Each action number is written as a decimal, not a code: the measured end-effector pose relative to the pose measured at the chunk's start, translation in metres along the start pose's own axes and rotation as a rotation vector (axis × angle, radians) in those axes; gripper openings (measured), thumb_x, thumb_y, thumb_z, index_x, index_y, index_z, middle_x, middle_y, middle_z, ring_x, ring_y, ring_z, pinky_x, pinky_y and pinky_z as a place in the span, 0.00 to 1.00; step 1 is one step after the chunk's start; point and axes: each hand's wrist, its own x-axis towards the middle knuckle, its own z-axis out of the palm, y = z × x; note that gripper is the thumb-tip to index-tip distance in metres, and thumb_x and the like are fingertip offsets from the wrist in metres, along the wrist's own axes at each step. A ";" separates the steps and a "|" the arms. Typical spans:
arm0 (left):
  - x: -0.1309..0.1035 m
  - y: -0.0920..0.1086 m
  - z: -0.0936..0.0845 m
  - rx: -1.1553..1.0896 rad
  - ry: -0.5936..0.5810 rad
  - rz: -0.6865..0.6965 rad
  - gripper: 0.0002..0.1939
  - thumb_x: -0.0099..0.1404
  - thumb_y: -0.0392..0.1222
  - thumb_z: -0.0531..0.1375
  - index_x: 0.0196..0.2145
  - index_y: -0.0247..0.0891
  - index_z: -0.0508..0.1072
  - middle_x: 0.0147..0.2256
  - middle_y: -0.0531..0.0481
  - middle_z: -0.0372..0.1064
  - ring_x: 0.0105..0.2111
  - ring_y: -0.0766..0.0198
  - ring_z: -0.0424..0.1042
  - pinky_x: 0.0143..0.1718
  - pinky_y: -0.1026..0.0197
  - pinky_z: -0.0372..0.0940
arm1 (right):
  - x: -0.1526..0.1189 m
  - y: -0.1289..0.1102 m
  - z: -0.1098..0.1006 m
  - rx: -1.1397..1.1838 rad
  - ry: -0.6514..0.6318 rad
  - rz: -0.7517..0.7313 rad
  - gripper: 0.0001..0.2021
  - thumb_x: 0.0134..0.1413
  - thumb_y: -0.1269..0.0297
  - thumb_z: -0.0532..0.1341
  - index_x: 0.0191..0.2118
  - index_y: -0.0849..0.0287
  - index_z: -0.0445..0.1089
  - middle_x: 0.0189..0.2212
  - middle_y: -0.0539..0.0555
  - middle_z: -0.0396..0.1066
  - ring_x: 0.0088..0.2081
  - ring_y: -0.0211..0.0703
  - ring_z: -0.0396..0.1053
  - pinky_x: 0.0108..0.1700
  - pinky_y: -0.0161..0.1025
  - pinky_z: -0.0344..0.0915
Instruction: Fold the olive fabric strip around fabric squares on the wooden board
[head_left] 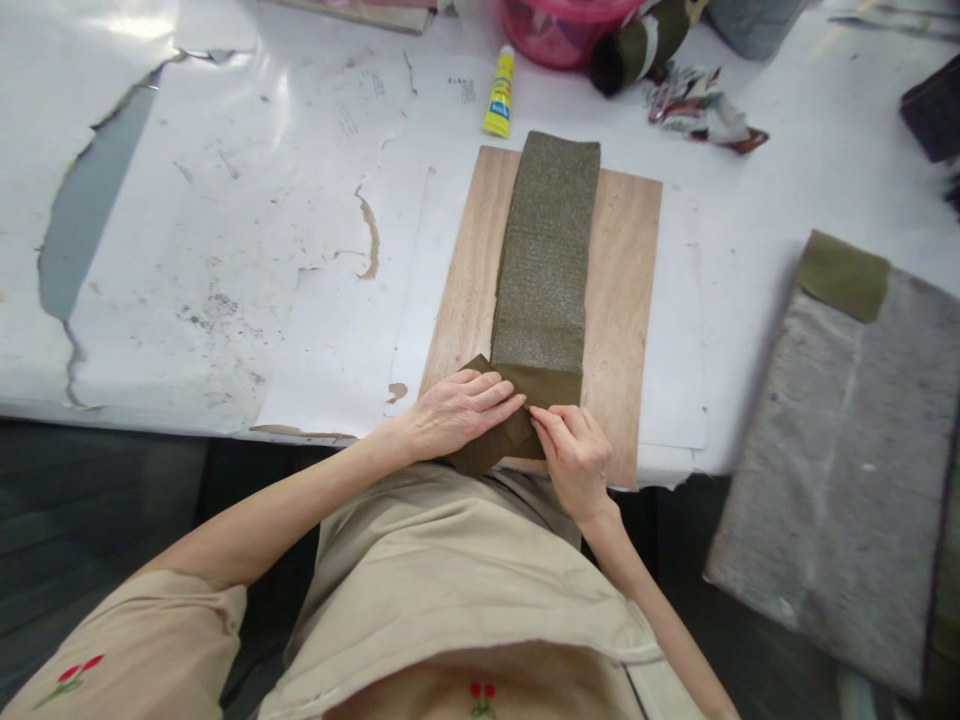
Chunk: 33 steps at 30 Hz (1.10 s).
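A long olive-green fabric strip (pixel 546 250) lies lengthwise over a wooden board (pixel 626 300) at the table's front edge. Its near end is a smoother, darker olive cloth (pixel 551 385), folded, with a corner poking out to the left. My left hand (pixel 469 405) rests flat on this cloth, fingers stretched to the right. Close by, my right hand (pixel 574 445) pinches at the cloth with thumb and forefinger, near the left fingertips. What exactly sits in the pinch is too small to see clearly; it appears to be the cloth's edge.
Beyond the board lie a yellow glue tube (pixel 499 95), a pink basket (pixel 562 40), a dark green roll (pixel 637 50) and a crumpled wrapper (pixel 705 110). A grey felt-like panel (pixel 847 450) overhangs the table edge at right. The white table covering (pixel 300 200) is torn at left.
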 end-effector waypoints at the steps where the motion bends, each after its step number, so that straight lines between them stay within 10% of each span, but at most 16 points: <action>1: 0.000 0.000 0.000 -0.005 0.001 -0.001 0.18 0.73 0.35 0.51 0.59 0.33 0.65 0.52 0.42 0.69 0.52 0.59 0.68 0.52 0.58 0.62 | 0.000 0.000 0.000 -0.002 0.006 0.003 0.10 0.65 0.67 0.57 0.46 0.57 0.74 0.36 0.55 0.72 0.38 0.43 0.67 0.42 0.39 0.64; 33: 0.013 0.002 -0.008 -0.096 -0.069 0.026 0.17 0.72 0.36 0.53 0.57 0.39 0.66 0.49 0.43 0.70 0.50 0.60 0.69 0.50 0.56 0.60 | -0.006 -0.002 -0.001 -0.033 0.050 0.044 0.08 0.64 0.65 0.58 0.39 0.55 0.76 0.32 0.53 0.73 0.36 0.42 0.66 0.40 0.39 0.61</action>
